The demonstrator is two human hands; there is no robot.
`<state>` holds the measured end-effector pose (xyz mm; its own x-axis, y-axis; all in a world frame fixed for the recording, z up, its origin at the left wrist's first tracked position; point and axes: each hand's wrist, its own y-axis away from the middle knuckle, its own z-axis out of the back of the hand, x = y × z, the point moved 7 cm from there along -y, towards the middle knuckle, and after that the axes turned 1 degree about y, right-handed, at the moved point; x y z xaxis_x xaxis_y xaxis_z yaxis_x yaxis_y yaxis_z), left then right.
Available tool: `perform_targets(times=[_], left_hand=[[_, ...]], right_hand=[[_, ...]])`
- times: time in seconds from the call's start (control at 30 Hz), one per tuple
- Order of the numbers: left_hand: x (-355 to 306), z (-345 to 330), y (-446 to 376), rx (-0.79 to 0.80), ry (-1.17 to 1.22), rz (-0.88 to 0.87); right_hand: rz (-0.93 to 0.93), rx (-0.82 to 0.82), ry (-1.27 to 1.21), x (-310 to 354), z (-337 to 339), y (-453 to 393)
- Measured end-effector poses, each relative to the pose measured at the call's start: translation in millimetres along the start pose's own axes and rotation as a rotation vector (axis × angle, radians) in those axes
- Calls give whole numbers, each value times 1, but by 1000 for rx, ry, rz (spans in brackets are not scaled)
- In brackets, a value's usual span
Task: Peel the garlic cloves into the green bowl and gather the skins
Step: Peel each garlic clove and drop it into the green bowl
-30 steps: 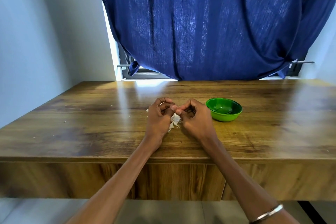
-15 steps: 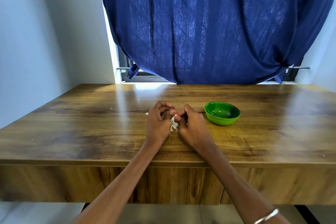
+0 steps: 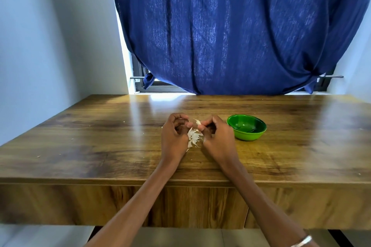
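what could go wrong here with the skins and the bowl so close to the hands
1. The loose garlic skins lie unweighted between the hands; a quick wrist movement could scatter them across the wooden table.
2. The right hand pinches a small white piece at its fingertips; it might slip and fall short of the green bowl.
3. The bowl sits just beside that hand and could get knocked.

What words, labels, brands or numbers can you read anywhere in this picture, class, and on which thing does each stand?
None: no readable text shows on the glossy green round bowl, the dark blue cloth curtain, the brown wooden table or the thin silver metal bangle.
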<state>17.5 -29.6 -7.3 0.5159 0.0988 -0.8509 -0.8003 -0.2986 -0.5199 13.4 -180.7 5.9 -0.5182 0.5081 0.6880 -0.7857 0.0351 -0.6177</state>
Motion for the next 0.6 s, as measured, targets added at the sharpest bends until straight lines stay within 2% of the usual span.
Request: perform_targets(times=[0.1, 0.3, 0.6], left_hand=[[-2, 1, 1, 5, 9, -13], [-4, -6, 4, 129, -9, 28], [-10, 1, 5, 32, 10, -1]], right_hand=[[-5, -27, -74, -1, 7, 1], [8, -3, -157, -3, 9, -1], [63, -62, -231, 4, 16, 2]])
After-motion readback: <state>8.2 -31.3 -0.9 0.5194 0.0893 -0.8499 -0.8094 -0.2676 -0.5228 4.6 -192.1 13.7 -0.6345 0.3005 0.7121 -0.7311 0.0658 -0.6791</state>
